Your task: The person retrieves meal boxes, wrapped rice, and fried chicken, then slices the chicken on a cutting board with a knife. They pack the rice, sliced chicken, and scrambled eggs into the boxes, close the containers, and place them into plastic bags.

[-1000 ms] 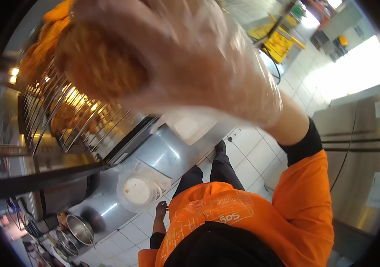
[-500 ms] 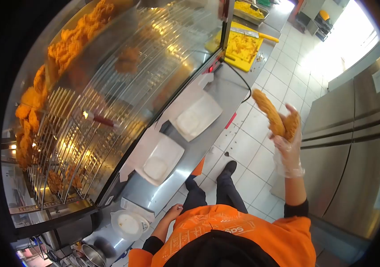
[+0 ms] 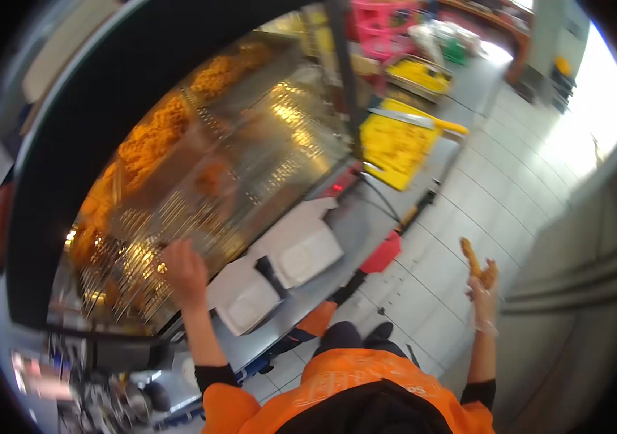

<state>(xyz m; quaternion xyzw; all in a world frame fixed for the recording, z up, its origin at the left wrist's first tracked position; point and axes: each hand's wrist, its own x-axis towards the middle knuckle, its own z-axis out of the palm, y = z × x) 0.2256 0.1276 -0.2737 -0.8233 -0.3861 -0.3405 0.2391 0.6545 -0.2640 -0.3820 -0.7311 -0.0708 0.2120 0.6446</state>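
Observation:
My right hand [image 3: 482,295], in a clear plastic glove, grips fried chicken pieces [image 3: 470,254] out over the tiled floor on the right. A long piece sticks up from the fingers, and a second one shows beside it. My bare left hand [image 3: 184,271] is raised against the front of the heated display cabinet [image 3: 250,249]; its fingers are blurred, and contact with the cabinet cannot be made out. Inside the cabinet, fried chicken [image 3: 151,141] lies behind wire racks [image 3: 124,264]. Two open white takeaway boxes [image 3: 301,259] [image 3: 247,304] stand on the steel counter [image 3: 337,271] before it.
A yellow cutting board [image 3: 395,148] with crumbs and a yellow-handled knife [image 3: 413,118] lies beyond the cabinet, near a tray of yellow food [image 3: 418,76]. Something red [image 3: 382,253] juts from the counter's edge. Metal bowls [image 3: 131,398] are at lower left. Steel doors [image 3: 576,289] stand at right.
My left hand has risen from beside my body to the cabinet front. My right hand, still holding the chicken, appears lower and farther away. The view has shifted, showing more beyond the cutting board.

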